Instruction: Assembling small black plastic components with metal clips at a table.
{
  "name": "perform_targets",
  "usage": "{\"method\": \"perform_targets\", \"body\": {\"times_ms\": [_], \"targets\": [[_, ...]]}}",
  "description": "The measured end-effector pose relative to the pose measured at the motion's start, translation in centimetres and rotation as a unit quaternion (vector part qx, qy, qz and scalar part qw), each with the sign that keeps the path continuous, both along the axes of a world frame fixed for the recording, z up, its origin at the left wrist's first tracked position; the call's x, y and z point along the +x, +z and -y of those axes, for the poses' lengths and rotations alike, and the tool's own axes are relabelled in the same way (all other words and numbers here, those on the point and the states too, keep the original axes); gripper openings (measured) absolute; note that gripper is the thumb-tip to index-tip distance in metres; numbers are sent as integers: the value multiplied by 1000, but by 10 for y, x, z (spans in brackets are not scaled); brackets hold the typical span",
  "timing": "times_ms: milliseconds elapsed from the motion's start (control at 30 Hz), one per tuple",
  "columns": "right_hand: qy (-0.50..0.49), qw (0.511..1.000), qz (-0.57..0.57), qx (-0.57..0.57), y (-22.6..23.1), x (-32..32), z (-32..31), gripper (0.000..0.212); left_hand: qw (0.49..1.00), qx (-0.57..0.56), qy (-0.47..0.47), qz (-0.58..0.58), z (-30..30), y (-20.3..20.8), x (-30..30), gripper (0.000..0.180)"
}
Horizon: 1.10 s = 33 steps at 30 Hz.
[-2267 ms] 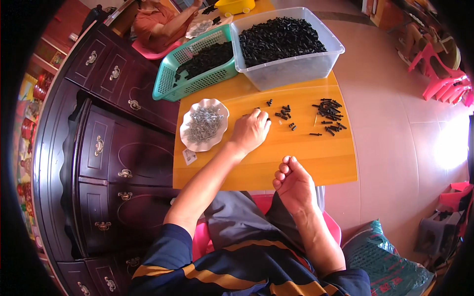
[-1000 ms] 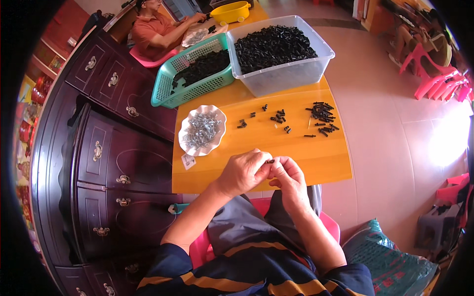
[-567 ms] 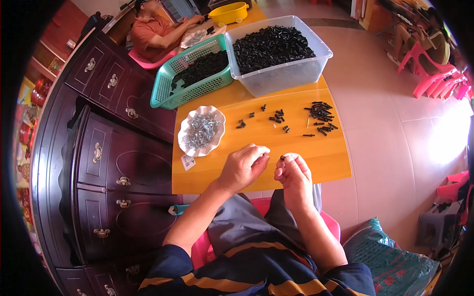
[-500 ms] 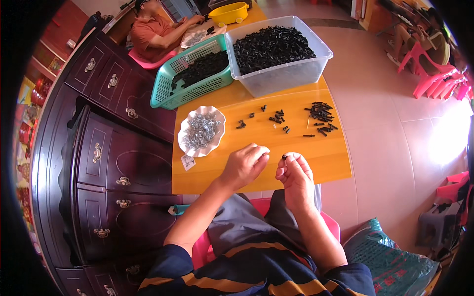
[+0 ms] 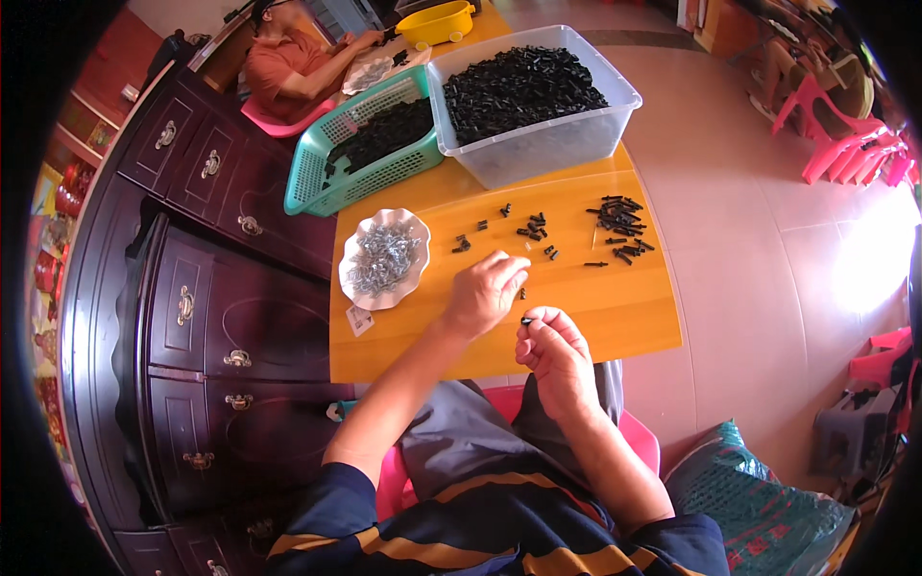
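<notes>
My right hand [image 5: 559, 363] is closed in a pinch on a small black piece [image 5: 526, 322] over the table's near edge. Just beyond and to its left, my left hand [image 5: 485, 293] is over the tabletop with its fingers drawn together; what they hold, if anything, is hidden. Another small black piece [image 5: 523, 294] shows by the left fingertips; whether it is held I cannot tell. Short black pieces [image 5: 533, 227] lie scattered ahead, and longer black pieces [image 5: 621, 217] are heaped at the right. A scalloped white dish [image 5: 421, 227] of small clear, shiny bits sits at the left.
Behind stand a green basket [image 5: 300, 182] and a clear plastic bin [image 5: 538, 158], both holding black pieces. A co-worker [image 5: 293, 72] sits at the far left near a yellow tub [image 5: 437, 24]. Dark cabinets [image 5: 254, 307] line the left; a green bag [image 5: 754, 499] lies right.
My left hand has moved forward and to the right. My right hand has shifted left with its black piece, and another small black piece now shows beside my left fingertips.
</notes>
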State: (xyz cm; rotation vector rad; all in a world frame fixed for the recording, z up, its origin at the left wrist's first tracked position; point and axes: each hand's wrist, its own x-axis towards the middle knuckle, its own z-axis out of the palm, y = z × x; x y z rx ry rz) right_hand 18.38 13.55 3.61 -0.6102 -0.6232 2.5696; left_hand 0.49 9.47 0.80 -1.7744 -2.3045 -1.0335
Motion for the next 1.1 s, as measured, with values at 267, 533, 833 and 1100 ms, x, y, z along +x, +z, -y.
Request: {"method": "perform_targets", "body": {"times_ms": [267,533,833,1100], "targets": [[54,998,12,15,2,-1,12,8,999,-22,5,-44,-23,-4,-23,17],[52,998,22,17,4,0,10,8,997,-32,8,-66,-23,-8,-26,7],[13,1000,8,23,-4,0,4,12,970,0,74,232,27,32,8,3],[19,999,-5,26,-3,-1,6,12,957,59,3,283,67,72,42,9]]}}
